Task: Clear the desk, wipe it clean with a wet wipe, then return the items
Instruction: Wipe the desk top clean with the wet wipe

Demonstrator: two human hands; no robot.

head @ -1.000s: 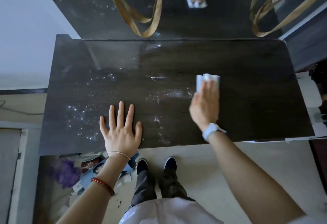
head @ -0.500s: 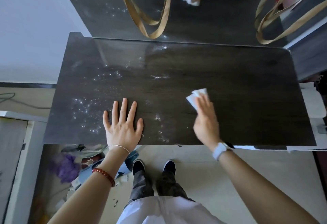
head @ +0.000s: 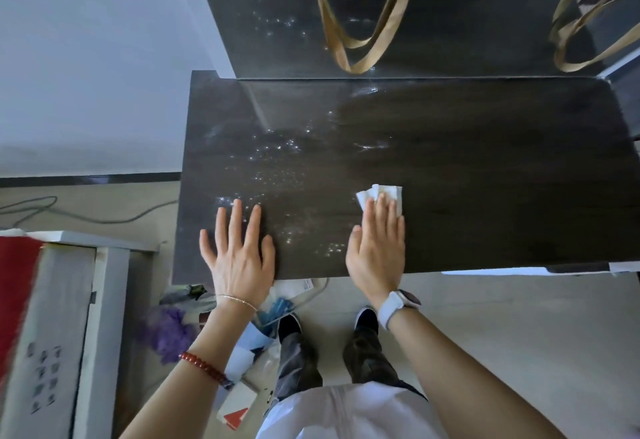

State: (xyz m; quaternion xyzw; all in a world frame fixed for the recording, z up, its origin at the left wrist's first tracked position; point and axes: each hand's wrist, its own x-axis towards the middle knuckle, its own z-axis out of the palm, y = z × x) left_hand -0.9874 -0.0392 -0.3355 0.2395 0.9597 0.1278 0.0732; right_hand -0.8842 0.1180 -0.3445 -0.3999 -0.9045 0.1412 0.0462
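A dark wood-grain desk (head: 485, 161) fills the middle of the view, with glinting wet specks on its left half. My right hand (head: 377, 248) lies flat near the front edge, pressing a folded white wet wipe (head: 381, 192) under its fingertips; part of the wipe sticks out beyond the fingers. My left hand (head: 239, 251) rests palm down on the desk's front left part, fingers spread, holding nothing.
Tan strap handles of paper bags (head: 349, 22) hang over a dark glossy panel behind the desk. Items lie on the floor under the desk's front left: papers, a purple fluffy thing (head: 169, 331). A white box (head: 69, 317) stands at left, a cable (head: 69, 213) behind it.
My right hand has dragged the wipe back toward me and to the left, close to the front edge. My left hand has stayed planted. The view has shifted.
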